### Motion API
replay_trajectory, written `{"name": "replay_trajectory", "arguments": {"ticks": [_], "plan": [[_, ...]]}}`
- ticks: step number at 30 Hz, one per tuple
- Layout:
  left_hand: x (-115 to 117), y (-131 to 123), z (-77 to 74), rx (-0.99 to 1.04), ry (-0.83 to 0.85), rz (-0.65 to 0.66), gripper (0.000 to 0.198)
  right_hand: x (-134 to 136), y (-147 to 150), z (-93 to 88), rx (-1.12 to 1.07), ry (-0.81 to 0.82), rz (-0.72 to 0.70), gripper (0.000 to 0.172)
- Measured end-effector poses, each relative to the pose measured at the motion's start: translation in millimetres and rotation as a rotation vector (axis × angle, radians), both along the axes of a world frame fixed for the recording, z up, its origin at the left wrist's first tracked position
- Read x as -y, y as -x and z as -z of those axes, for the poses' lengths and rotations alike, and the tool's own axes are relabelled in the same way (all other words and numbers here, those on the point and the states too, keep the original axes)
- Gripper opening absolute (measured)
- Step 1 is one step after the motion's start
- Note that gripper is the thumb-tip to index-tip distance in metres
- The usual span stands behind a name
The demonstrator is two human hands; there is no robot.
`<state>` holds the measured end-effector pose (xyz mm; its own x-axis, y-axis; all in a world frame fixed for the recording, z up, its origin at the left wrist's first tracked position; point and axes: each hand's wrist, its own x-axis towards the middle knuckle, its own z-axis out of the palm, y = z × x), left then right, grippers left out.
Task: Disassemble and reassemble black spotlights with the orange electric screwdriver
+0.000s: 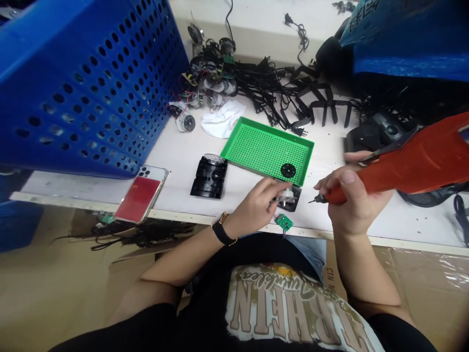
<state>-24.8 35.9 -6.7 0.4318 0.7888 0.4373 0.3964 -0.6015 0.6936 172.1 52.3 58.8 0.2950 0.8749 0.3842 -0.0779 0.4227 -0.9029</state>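
Note:
My right hand is wrapped round an orange electric screwdriver, whose thin bit points left, apart from the work. With closed fingers my left hand grips a small motor assembly, pale on top with a dark base, near the table's front edge. A green circuit board lies just in front of it, with thin wires. Behind stands a shallow green tray with a round black disc in its near right corner. A black plastic housing sits to the left of my left hand.
A large blue perforated crate fills the left side. A phone lies by the front edge. Tangled black cables, motor parts and a white cloth lie behind the tray. Black devices and a blue bag are at right.

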Motion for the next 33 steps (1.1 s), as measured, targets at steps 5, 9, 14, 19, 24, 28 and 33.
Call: {"name": "replay_trajectory", "arguments": {"ticks": [5, 9, 14, 19, 24, 28, 33], "plan": [[8.7, -1.6, -1.2, -0.205, -0.083, -0.066, 0.04, 9.1, -0.6, 6.4, 0.031, -0.008, -0.044, 0.026], [9.1, -4.8, 8.8, -0.1, -0.04, -0.141, 0.036, 9.9, -0.2, 8.0, 0.021, -0.018, -0.043, 0.027], [6.1, -10.5, 16.9, 0.031, 0.088, -0.238, 0.032, 9.3, -1.4, 6.0, -0.022, -0.042, -0.006, 0.029], [9.6, -27.2, 18.8, -0.044, -0.062, -0.229, 0.016, 9.6, -7.4, 5.0, -0.03, -0.037, 0.014, 0.03], [20.0, -27.7, 12.6, 0.077, -0.092, -0.244, 0.016, 10.3, -15.1, 4.5, -0.042, -0.052, 0.029, 0.03], [29.9, -11.7, -0.2, 0.041, -0.245, -0.298, 0.029, 11.1, -18.9, 5.7, -0.039, -0.034, 0.053, 0.03], [26.2, -14.7, 3.3, -0.287, -0.368, -0.159, 0.026, 9.7, -15.5, 12.4, -0.017, -0.009, 0.022, 0.033]]}}
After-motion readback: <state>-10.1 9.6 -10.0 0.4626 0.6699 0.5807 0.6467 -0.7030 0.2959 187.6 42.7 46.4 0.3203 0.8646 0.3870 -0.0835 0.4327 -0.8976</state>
